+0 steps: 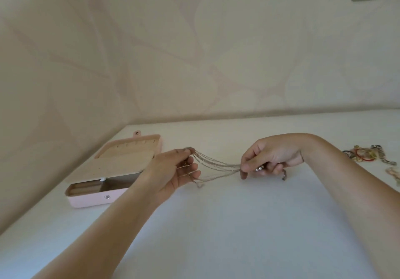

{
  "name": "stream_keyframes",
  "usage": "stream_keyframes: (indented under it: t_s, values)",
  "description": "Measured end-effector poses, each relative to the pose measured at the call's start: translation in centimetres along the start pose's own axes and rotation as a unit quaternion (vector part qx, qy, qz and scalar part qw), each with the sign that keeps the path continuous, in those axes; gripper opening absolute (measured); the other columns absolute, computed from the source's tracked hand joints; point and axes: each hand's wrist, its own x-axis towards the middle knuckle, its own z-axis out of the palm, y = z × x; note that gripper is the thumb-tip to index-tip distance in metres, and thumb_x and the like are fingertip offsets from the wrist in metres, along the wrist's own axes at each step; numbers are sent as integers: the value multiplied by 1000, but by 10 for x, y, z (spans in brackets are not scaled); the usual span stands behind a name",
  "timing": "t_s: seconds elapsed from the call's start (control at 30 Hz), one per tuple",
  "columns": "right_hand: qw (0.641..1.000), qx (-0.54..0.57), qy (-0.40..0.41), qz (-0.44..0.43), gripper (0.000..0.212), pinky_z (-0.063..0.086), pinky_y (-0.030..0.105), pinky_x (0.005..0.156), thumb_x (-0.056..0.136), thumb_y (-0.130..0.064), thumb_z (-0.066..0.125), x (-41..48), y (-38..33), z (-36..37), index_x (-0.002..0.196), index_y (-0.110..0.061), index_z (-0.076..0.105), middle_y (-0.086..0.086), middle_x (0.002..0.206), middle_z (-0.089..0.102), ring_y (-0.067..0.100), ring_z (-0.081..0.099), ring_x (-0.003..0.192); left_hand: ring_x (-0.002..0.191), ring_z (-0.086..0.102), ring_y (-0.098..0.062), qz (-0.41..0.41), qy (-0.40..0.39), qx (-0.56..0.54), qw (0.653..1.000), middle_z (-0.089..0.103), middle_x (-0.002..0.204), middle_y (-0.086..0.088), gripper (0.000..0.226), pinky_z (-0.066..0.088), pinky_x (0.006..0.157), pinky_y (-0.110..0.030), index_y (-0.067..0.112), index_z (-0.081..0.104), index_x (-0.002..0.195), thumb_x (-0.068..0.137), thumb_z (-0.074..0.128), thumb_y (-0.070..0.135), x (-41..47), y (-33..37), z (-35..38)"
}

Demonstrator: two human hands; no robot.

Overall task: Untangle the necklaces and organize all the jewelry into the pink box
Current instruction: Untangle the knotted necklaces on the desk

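On the white bench (216,224), well to my left, the pink box (91,200) lies open, its lid flat behind it and its compartments showing. Above the bench, both hands hold the work clear of the surface. My left hand (171,170) has its fingers (191,168) spread, with the strands running over and between them and the top strand pinched at thumb and forefinger. My right hand (272,155) pinches the gathered strands between thumb and forefinger, the other fingers curled underneath. Far to my right a heap of jewelry (368,153) lies on the bench, not yet sorted.

The necklaces (216,164) fan out from the right-hand pinch toward the left, sagging a little. To do this well, I judge that I should slacken the chains and not pull them taut, since tension would tighten any knot. Spread fingers help me see which strand crosses which. I would free one chain at a time, feeding its loose end back through. A few beads (259,168) sit by my right fingers, and a clasp end (284,176) dangles below; either could snag.
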Motion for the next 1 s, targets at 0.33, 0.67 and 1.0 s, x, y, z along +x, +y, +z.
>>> stream_keyframes:
  t_s: [0.33,0.67,1.0]
  values:
    - [992,-58,44,102,5,29,15,36,91,-12,60,-12,14,-21,87,-11,63,3,61,57,5,32,36,49,61,-14,-49,35,180,982,59,68,-8,10,53,45,-24,0,60,89,94,53,5,8,-6,-10]
    - [985,-60,128,99,8,32,18,42,89,-6,60,-16,22,-31,95,-10,63,7,72,63,9,36,47,50,55,-12,113,129,521,836,62,61,4,13,45,51,-24,15,63,78,89,61,20,15,-20,-14]
    - [973,-57,208,80,8,26,18,43,94,-12,55,-17,17,-32,96,-8,62,9,77,59,11,31,48,123,48,-5,301,-87,624,716,49,130,19,37,24,94,1,26,49,132,97,47,15,1,-36,7]
